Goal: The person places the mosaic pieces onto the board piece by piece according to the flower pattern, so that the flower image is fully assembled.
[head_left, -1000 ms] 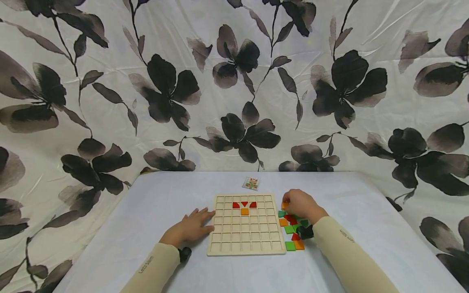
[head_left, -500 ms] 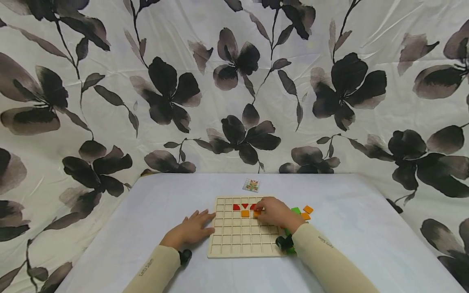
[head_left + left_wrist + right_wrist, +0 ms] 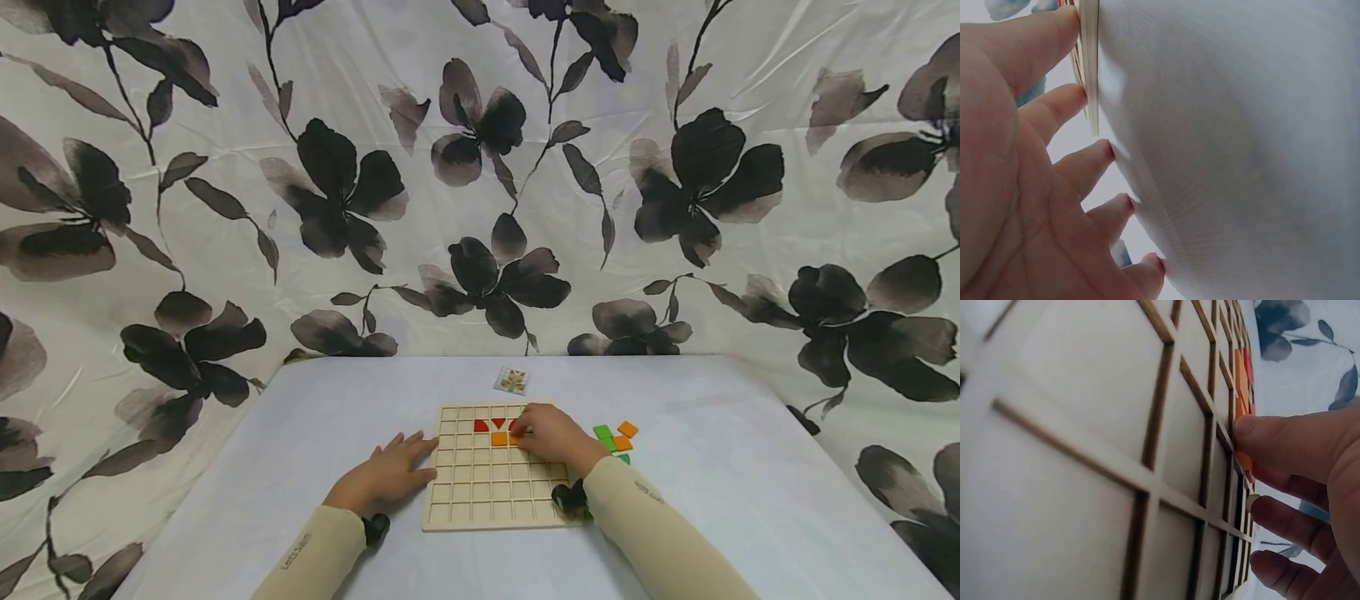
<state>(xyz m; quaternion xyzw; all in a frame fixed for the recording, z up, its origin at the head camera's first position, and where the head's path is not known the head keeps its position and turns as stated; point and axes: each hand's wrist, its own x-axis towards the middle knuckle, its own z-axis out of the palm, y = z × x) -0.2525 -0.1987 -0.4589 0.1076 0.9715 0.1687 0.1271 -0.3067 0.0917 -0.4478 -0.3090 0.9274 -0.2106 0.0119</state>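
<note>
A wooden grid board (image 3: 480,483) lies on the white table. Its top rows hold two red pieces (image 3: 482,426) and an orange square (image 3: 498,438). My right hand (image 3: 519,433) reaches over the board's upper right part. In the right wrist view the thumb (image 3: 1291,444) and a finger pinch an orange tile (image 3: 1244,461) against a cell of the board (image 3: 1085,425), beside the red pieces. My left hand (image 3: 416,458) lies flat on the table, fingers spread. Its fingertips (image 3: 1066,100) touch the board's left edge (image 3: 1089,62).
Loose green (image 3: 602,432) and orange tiles (image 3: 627,428) lie on the table just right of the board. A small pattern card (image 3: 513,381) sits behind the board. A flowered cloth (image 3: 480,167) hangs behind the table (image 3: 712,467).
My right hand left the loose tiles at the right and carried an orange tile leftward onto the board's upper rows. The left hand has stayed in place.
</note>
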